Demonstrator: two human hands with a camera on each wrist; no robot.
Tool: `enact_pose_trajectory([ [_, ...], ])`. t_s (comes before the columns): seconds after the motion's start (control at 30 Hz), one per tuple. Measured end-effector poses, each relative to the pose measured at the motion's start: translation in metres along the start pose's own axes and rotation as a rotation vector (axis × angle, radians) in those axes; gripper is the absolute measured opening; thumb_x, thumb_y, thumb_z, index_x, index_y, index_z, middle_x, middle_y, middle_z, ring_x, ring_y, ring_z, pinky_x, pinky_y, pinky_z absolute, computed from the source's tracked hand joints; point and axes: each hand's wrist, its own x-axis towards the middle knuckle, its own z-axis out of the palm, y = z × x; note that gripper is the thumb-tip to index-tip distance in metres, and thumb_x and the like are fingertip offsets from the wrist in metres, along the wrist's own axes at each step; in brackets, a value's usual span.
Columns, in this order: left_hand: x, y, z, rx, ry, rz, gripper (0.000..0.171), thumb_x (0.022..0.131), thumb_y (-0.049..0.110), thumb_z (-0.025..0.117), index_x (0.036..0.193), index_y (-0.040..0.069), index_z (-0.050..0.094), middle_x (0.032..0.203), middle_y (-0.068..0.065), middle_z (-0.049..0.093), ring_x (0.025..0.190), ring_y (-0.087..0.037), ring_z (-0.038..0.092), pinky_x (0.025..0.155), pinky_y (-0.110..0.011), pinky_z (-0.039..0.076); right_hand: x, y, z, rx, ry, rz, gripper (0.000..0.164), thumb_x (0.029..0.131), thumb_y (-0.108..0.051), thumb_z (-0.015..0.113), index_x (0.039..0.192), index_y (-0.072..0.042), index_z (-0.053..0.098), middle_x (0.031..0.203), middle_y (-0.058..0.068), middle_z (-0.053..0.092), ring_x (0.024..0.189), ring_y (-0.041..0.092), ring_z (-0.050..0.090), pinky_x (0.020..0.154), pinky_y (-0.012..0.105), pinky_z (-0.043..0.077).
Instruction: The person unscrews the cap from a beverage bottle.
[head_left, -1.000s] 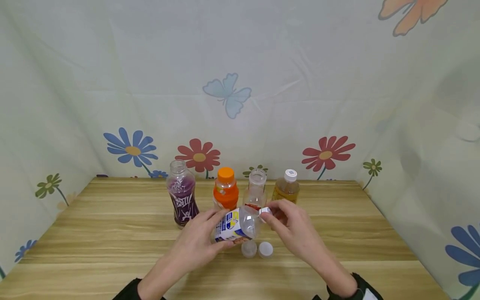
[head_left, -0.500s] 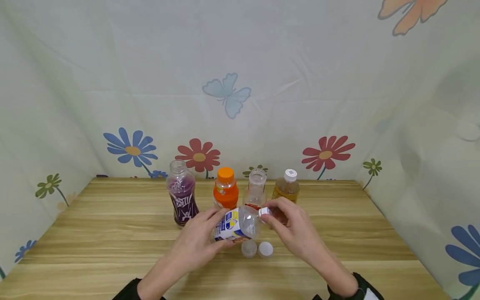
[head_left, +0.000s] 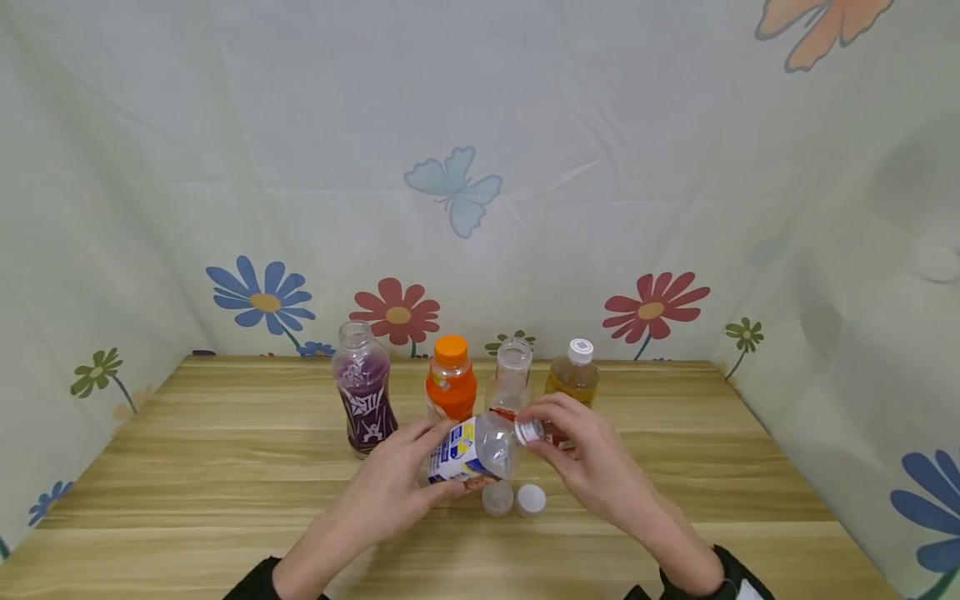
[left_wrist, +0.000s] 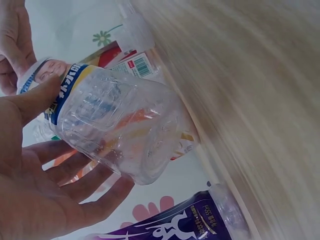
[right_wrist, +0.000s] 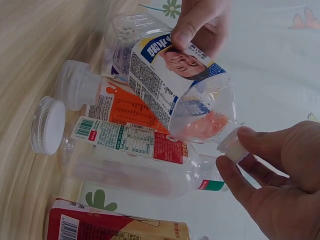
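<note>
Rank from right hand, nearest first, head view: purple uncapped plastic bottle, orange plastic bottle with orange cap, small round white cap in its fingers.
1. Small round white cap: pinched by the right hand.
2. Orange plastic bottle with orange cap: to the hand's left, farther back.
3. Purple uncapped plastic bottle: farther left.

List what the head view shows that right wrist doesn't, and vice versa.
Head only: the pale blue printed butterfly and black sleeves.
Right wrist only: dark-striped printed barcodes.
Both: the left hand gripping a blue-and-white-labelled clear plastic bottle, the right hand pinching a small white cap at its mouth, plus loose round caps, one translucent, one white.
</note>
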Motion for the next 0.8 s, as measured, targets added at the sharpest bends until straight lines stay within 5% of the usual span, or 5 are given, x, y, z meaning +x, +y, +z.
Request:
enact_pose_trajectory([
  [0.5,0.0003,0.0006,0.0001,-0.042,-0.052,-0.026,0.07,0.084,0.046,0.076,0.142,0.016,0.052,0.133,0.004,0.052,0.117,-0.016,0.053,0.097,-0.038,0.042,0.0006,0.0004,0.0002,0.022,0.021,-0.024,0.04,0.081,0.01,0.075,0.116,-0.008,0.066,0.116,-0.006,0.06,0.083,0.011,0.063,0.069,0.023,0.053],
  [0.8,0.0005,-0.0007,0.0013,-0.04,-0.043,-0.02,0.07,0.084,0.047,0.076,0.142,0.016,0.052,0.132,0.004,0.052,0.116,-0.016,0.054,0.097,-0.037,0.042,-0.0009,-0.0021,0.0017,0.017,0.055,0.128,0.035,0.092,-0.018,0.071,0.123,-0.006,0.06,0.099,-0.006,0.06,0.081,0.012,0.059,0.067,0.022,0.052],
])
